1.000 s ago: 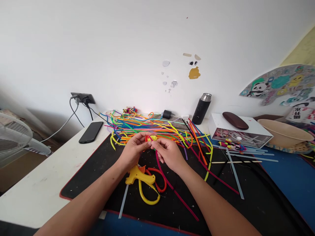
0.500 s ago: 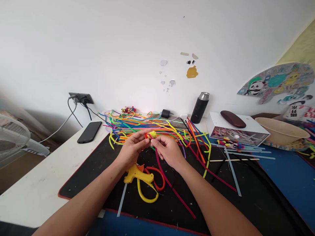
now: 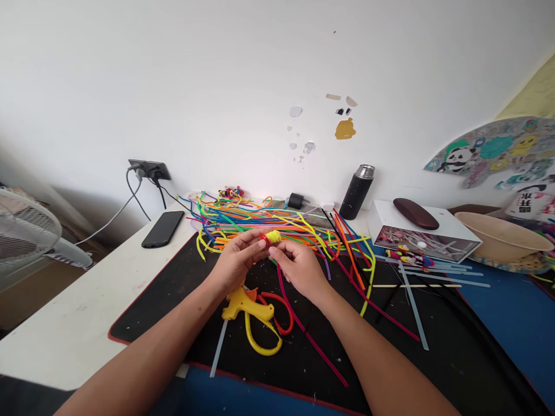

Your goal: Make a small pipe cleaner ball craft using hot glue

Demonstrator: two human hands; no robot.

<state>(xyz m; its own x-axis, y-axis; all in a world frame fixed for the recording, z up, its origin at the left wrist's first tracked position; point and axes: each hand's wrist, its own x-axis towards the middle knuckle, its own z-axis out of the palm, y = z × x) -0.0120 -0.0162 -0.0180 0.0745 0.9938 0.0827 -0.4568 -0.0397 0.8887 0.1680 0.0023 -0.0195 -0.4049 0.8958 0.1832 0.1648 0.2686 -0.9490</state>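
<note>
My left hand [image 3: 241, 259] pinches a small coiled pipe-cleaner piece [image 3: 273, 236], with a yellow wound end and red by the fingertips. Close against it, my right hand [image 3: 296, 264] is closed with thumb and finger on a magenta pipe cleaner [image 3: 295, 318]. The long tail of that pipe cleaner hangs below the hand and runs down to the right over the black mat. Where it meets the coiled piece is hidden by my fingers. Below my left wrist lies a yellow glue gun [image 3: 247, 306], with the red and yellow handles of scissors [image 3: 265, 346] beside it.
Many coloured pipe cleaners [image 3: 269, 222] lie along the wall. A black thermos [image 3: 356, 193] stands behind them, next to a white box [image 3: 451, 228]. Glue sticks [image 3: 414, 309] and a small pipe-cleaner figure [image 3: 410, 258] lie at right. A phone [image 3: 162, 229] is at left.
The view has swung slightly left, so the scene sits a little further right. Both hands keep their hold; the yellow coil shows a little differently between the fingertips.
</note>
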